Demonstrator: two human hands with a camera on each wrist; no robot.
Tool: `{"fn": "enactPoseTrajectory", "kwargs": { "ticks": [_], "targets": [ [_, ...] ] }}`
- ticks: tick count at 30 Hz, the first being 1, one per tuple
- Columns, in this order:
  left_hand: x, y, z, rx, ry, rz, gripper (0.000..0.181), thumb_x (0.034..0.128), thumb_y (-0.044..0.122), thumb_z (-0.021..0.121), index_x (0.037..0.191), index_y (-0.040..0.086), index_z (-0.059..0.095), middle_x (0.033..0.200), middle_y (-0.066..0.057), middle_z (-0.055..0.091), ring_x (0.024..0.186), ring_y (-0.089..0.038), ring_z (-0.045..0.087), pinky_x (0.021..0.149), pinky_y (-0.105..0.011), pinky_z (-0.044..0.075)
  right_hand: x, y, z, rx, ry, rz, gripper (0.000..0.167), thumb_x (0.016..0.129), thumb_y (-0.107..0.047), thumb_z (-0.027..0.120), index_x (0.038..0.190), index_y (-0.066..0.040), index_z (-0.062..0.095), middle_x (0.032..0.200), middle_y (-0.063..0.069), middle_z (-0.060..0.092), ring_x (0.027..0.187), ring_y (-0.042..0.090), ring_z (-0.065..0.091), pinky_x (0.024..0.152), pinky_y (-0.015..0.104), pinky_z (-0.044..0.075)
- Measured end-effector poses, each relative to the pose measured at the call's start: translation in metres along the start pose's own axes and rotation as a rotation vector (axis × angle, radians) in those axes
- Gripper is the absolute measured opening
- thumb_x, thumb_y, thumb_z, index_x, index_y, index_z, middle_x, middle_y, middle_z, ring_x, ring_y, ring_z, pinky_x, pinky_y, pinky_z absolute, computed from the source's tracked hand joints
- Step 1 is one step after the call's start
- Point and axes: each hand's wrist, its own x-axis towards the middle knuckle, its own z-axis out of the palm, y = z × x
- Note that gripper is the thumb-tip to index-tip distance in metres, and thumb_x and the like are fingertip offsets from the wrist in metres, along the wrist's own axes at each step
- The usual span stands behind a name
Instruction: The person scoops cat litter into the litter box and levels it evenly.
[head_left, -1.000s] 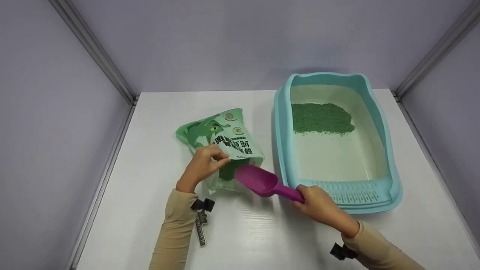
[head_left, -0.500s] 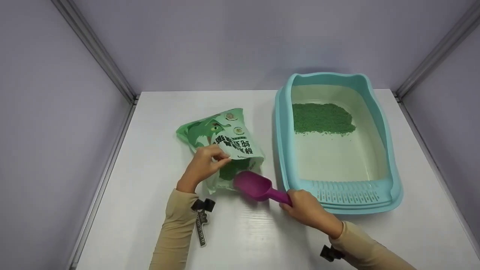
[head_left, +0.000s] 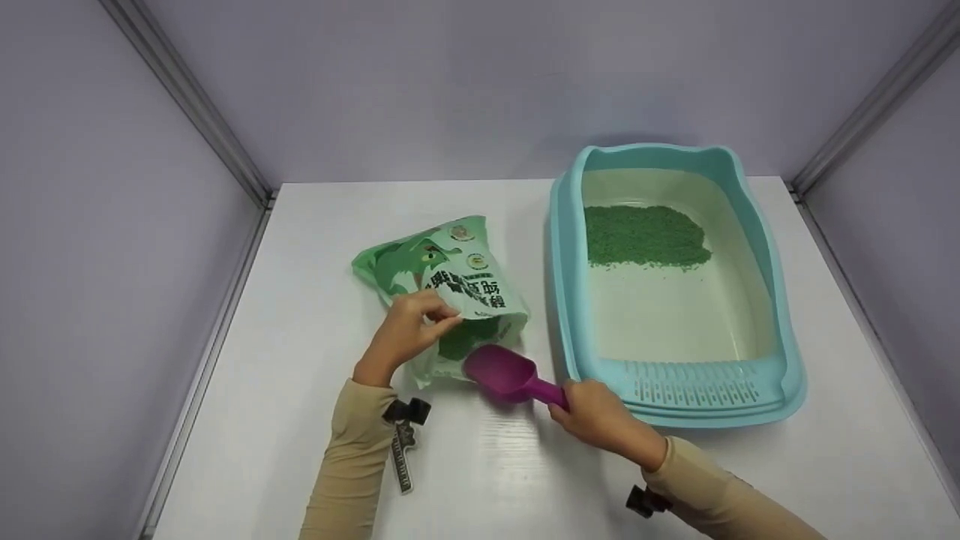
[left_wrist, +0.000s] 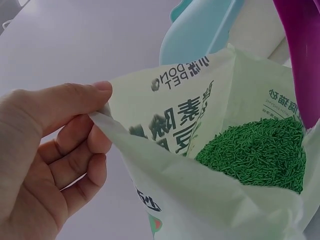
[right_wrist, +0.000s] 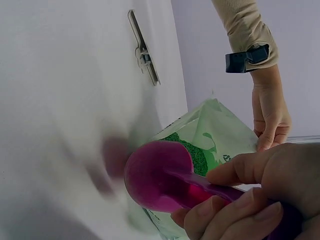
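Observation:
My left hand pinches the upper lip of a green-and-white cat litter bag, which lies on the table with its mouth held apart. Green pellets fill part of the bag in the left wrist view. With my right hand I grip the handle of a magenta scoop. Its bowl stands at the bag's mouth, tilted, and no pellets show in it. In the right wrist view the scoop covers part of the opening.
A pale blue litter box stands at the right, with a patch of green pellets toward its back. A narrow grey clip-like piece lies beside my left forearm. Panels enclose the white table at the back and sides.
My right hand has moved left and slightly down with the scoop, away from the litter box's front edge. The left hand and the bag have stayed where they were.

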Motion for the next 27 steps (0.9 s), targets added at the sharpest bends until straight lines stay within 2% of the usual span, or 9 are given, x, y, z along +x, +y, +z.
{"fn": "enactPoseTrajectory", "kwargs": {
  "ticks": [7, 16, 27],
  "targets": [
    [0.0, -0.001, 0.0, -0.006, -0.01, -0.004, 0.008, 0.0843, 0.01, 0.073, 0.083, 0.002, 0.075, 0.076, -0.012, 0.068, 0.071, -0.022, 0.065, 0.068, -0.034, 0.058, 0.005, -0.012, -0.004, -0.032, -0.022, 0.03, 0.024, 0.087, -0.012, 0.064, 0.068, -0.002, 0.053, 0.057, 0.004, 0.046, 0.053, 0.015, 0.038, 0.046, 0.024, 0.027],
    [-0.001, 0.0, 0.0, -0.009, 0.0, -0.001, 0.008, 0.084, 0.009, 0.073, 0.081, 0.002, 0.074, 0.075, -0.012, 0.068, 0.07, -0.021, 0.065, 0.067, -0.031, 0.058, 0.013, -0.021, 0.004, -0.063, 0.019, -0.013, 0.026, 0.086, -0.011, 0.063, 0.064, -0.001, 0.053, 0.056, 0.009, 0.051, 0.052, 0.017, 0.04, 0.045, 0.03, 0.03],
    [0.0, 0.0, 0.001, -0.008, 0.002, 0.004, 0.007, 0.0838, 0.008, 0.073, 0.082, 0.001, 0.075, 0.076, -0.012, 0.069, 0.07, -0.022, 0.065, 0.067, -0.028, 0.058, 0.02, -0.033, 0.011, -0.062, 0.015, -0.015, 0.024, 0.086, -0.01, 0.063, 0.067, 0.003, 0.054, 0.058, 0.015, 0.055, 0.052, 0.019, 0.042, 0.045, 0.035, 0.034]
  ]
}}
